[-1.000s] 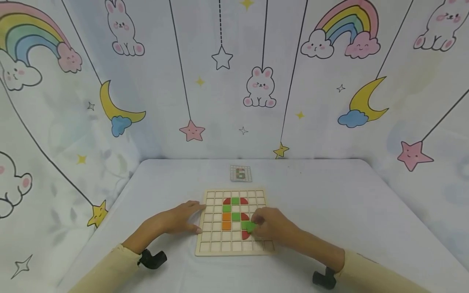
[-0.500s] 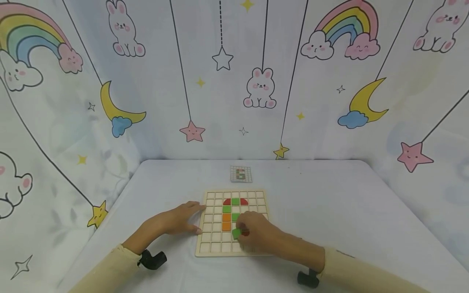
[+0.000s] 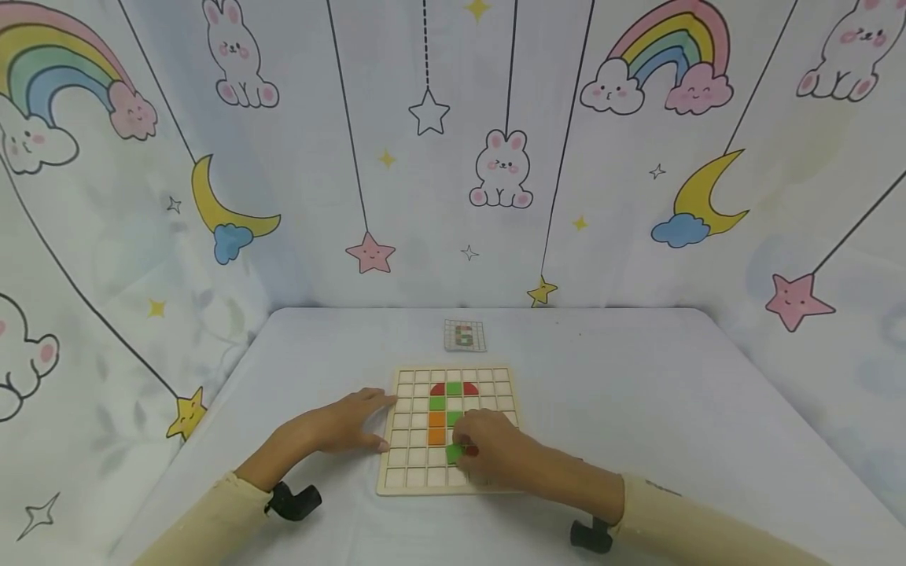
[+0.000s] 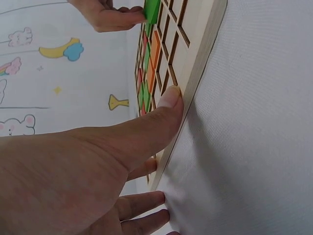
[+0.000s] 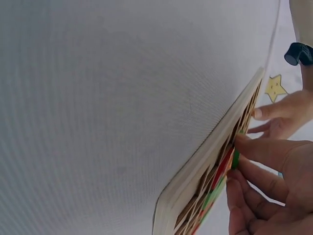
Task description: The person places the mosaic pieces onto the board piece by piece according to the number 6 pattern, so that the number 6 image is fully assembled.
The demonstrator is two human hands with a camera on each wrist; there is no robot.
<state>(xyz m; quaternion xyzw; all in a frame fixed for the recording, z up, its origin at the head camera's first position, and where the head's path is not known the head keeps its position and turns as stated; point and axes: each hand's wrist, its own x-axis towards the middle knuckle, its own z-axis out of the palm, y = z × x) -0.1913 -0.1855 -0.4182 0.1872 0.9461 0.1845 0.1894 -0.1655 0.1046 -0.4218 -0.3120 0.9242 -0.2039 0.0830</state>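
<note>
A light wooden grid board lies on the white tabletop, with red, green and orange tiles set in some cells. My right hand pinches a green square tile between thumb and fingers over the lower middle of the grid, left of a red tile. In the right wrist view the green tile stands tilted at the cells. My left hand rests along the board's left edge, fingers fairly straight. Its thumb presses on the rim in the left wrist view. The right hand covers some cells and tiles.
A small card with a printed coloured grid pattern lies behind the board. White cloth with cartoon drawings surrounds the table at the back and sides. A small black device sits at each wrist.
My right hand has moved left and slightly down with the green tile, from beside the red tiles to the cell left of the lower red one. The left hand stays in place.
</note>
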